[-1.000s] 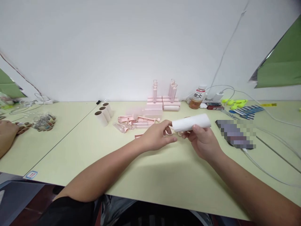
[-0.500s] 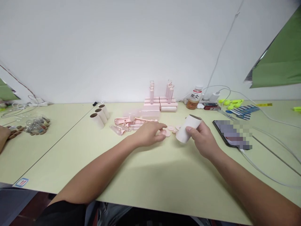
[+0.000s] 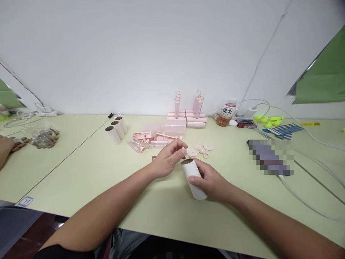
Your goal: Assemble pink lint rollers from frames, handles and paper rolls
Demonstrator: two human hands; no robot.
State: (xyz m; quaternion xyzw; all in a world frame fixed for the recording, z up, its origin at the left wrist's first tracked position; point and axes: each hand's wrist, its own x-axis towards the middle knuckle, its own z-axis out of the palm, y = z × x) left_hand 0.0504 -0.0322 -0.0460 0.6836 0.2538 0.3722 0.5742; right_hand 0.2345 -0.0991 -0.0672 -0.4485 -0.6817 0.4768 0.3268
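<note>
My right hand (image 3: 212,180) is wrapped round a white paper roll (image 3: 196,183) with a brown cardboard core. The roll is tilted, its open top leaning toward my left hand. My left hand (image 3: 171,157) is beside the roll's upper rim, thumb and fingers pinched together; what they hold, if anything, is too small to make out. Just beyond lie flat pink discs (image 3: 198,147) and a small pink heart-shaped loop (image 3: 206,155). Pink handle parts and clear tubes (image 3: 159,143) are heaped behind my left hand. A small red patch (image 3: 153,158) shows beside my left wrist.
Three white rolls (image 3: 112,134) stand at left. Pink cylinders (image 3: 196,124) are stacked near the wall with slim pink tubes (image 3: 177,108) upright on them. A drink bottle (image 3: 226,113), a blurred phone (image 3: 269,158) and cables are at right. Another person's hand (image 3: 5,145) is at far left.
My right hand has brought the roll left and nearer to me, turning its open top toward my left hand. My left fingers, spread over the discs before, are now pinched by the roll's rim.
</note>
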